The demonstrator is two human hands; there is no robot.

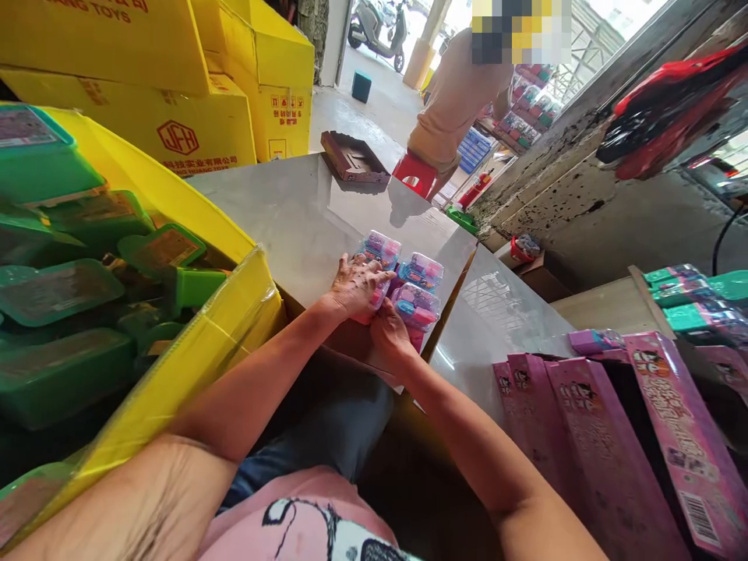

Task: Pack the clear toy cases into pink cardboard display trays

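Note:
On the grey tabletop in front of me stands a tight cluster of small clear-lidded plastic boxes with pink, purple and blue contents. The far left box [382, 245] lies just beyond my left hand [359, 287], whose fingers wrap over the near left box [379, 294]. My right hand [390, 331] is closed at the near side of the cluster, its thumb and fingers against the same box; its fingertips are partly hidden. Beside it are the near right box [416, 305] and the far right box [423, 269]. A brown cardboard edge [351, 343] shows below my wrists.
To the left, an open yellow carton [234, 312] holds green plastic boxes [64, 366]. Yellow cartons [175, 125] are stacked behind. Pink display boxes [590, 421] stand at right. A shallow cardboard tray [355, 160] lies at the table's far edge, near a person [456, 93].

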